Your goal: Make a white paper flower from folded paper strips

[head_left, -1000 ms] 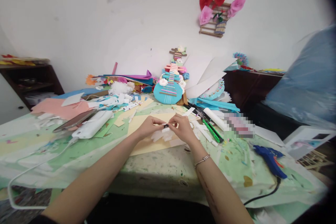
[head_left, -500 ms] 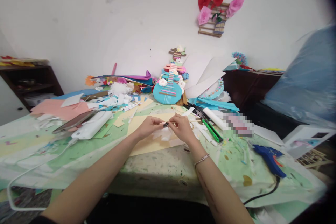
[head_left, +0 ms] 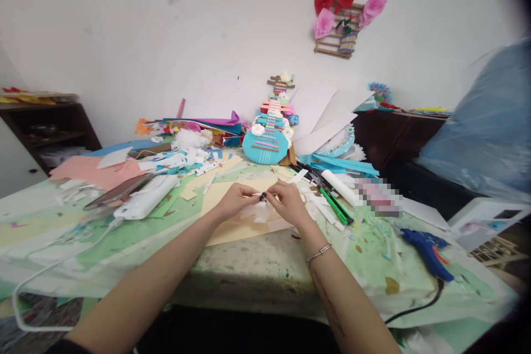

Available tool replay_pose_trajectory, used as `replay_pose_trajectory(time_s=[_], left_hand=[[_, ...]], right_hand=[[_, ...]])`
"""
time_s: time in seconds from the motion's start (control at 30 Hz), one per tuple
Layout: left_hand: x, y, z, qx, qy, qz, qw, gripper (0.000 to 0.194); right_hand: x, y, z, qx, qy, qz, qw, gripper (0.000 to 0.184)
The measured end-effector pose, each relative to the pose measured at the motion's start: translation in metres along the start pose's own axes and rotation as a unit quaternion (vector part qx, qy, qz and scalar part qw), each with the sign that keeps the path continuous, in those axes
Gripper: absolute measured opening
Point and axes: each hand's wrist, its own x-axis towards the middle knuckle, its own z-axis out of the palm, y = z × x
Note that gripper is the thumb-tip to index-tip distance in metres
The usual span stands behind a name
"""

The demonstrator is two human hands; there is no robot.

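My left hand (head_left: 234, 199) and my right hand (head_left: 287, 202) meet fingertip to fingertip above the middle of the table, each pinched on a small white paper piece (head_left: 260, 209) with a thin white stick and a dark tip between the fingers. White paper frills hang below the pinch, over a cream paper sheet (head_left: 232, 215). A silver bracelet (head_left: 318, 253) is on my right wrist.
A blue glue gun (head_left: 425, 249) with a black cord lies at the right. Green and black markers (head_left: 332, 199) lie beside my right hand. A white power bank (head_left: 145, 197) and a phone (head_left: 118, 191) lie at the left. A blue paper guitar (head_left: 267, 138) stands behind, amid coloured paper.
The white paper piece has been drawn in tighter between my fingertips and shows less below them. Both hands stay in the same place.
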Motion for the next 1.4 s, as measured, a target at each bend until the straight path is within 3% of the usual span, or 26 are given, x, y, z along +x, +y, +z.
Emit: replay_pose_trajectory(time_s=[0.33, 0.6, 0.83, 1.07, 1.4], left_hand=[[-0.0014, -0.0005, 0.0008, -0.006, -0.002, 0.006, 1.000, 0.027], [-0.0022, 0.0013, 0.0016, -0.020, -0.006, -0.019, 1.000, 0.032], [-0.0024, 0.0011, 0.0018, -0.077, -0.003, -0.060, 0.995, 0.030], [-0.0033, 0.0032, 0.0009, -0.138, -0.008, -0.042, 0.989, 0.023], [-0.0028, 0.0007, 0.0012, -0.040, -0.024, -0.007, 0.999, 0.038]], right_hand=[[0.0003, 0.0008, 0.0002, -0.003, -0.012, 0.001, 1.000, 0.026], [0.0009, -0.0005, 0.0017, -0.007, 0.001, 0.005, 1.000, 0.021], [0.0003, -0.0040, 0.0007, -0.008, 0.001, 0.006, 1.000, 0.015], [0.0000, -0.0051, -0.0017, 0.002, 0.005, 0.008, 1.000, 0.013], [0.0009, -0.0016, -0.0006, 0.005, -0.007, 0.008, 1.000, 0.021]])
